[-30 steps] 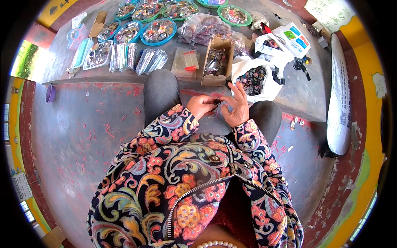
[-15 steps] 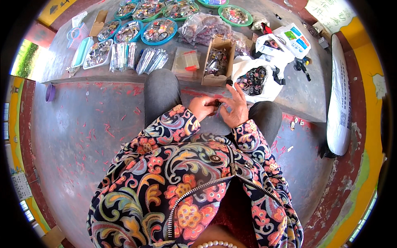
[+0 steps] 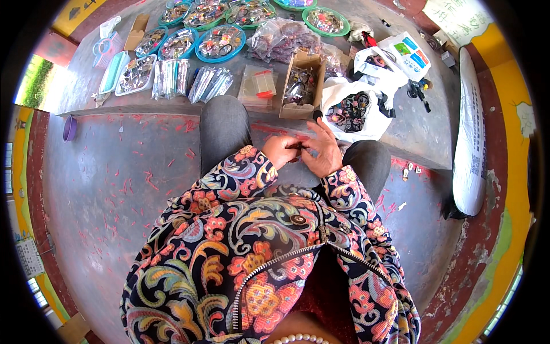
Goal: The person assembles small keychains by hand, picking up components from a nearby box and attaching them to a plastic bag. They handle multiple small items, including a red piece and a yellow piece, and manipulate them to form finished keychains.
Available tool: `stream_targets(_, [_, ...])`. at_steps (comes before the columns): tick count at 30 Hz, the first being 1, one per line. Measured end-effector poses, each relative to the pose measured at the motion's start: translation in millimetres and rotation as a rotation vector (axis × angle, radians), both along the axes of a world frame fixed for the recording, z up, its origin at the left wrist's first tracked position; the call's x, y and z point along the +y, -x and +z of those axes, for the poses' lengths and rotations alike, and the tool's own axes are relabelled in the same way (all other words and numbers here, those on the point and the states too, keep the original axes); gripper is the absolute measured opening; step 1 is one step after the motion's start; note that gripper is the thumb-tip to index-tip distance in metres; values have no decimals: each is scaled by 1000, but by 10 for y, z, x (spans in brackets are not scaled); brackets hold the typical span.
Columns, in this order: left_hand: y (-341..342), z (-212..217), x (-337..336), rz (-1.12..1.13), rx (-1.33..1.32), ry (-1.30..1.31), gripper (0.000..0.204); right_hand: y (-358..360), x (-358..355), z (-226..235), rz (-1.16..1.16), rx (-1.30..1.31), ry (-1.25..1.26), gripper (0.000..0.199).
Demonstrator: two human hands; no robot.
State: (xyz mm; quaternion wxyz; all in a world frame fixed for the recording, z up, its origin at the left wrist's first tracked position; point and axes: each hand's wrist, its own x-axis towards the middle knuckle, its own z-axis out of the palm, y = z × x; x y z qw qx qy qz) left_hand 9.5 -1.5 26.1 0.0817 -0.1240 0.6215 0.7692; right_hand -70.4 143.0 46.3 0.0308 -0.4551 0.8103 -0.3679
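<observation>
Over my lap, between my knees, both hands meet at a small dark item (image 3: 297, 147), mostly hidden by the fingers; its kind cannot be made out. My left hand (image 3: 278, 151) is closed round it, fingertips together. From the other side my right hand (image 3: 323, 153) pinches with thumb and forefinger, the other fingers stretched up and away. Just beyond the right hand, a white plastic bag (image 3: 373, 121) lies open with black and coloured hair ties (image 3: 349, 112) in it. An open cardboard box (image 3: 296, 113) of small packaged pieces stands left of the bag.
On the raised concrete ledge are blue basins (image 3: 199, 53) and a green basin (image 3: 347, 30) of packaged trinkets, bundled clear packets (image 3: 209, 85), a flat plastic sleeve stack (image 3: 252, 94) and a white tray (image 3: 119, 92). A long white package (image 3: 468, 137) leans right. Red scraps litter the floor.
My right hand's raised fingers have dipped and drawn slightly left, and its thumb and forefinger have shifted at the small dark item. That item is now more covered. My left hand has barely moved.
</observation>
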Motion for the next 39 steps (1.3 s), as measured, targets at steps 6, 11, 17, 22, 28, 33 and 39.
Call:
stream_targets(6, [23, -25, -25, 28, -89, -75, 24, 3, 2, -6, -84, -61, 107, 18])
stream_targets(11, [31, -114, -45, 40, -109, -200, 23, 17, 12, -6, -94, -135, 129, 21])
stream_targets(17, [13, -69, -26, 28, -83, -100, 24, 4, -4, -30, -18, -126, 82, 23])
stream_targets(22, [0, -12, -3, 29, -80, -77, 24, -14, -19, -117, 31, -167, -12, 22])
stream_targets(28, [23, -91, -76, 53, -142, -108, 24, 11, 0, -40, -89, -176, 115, 24])
stream_targets(33, [31, -18, -72, 2, -144, -90, 23, 11, 7, -75, -27, -117, 35, 21])
stream_targets(39, [4, 31, -17, 28, -141, -104, 24, 2, -3, -85, -1, -115, -7, 20])
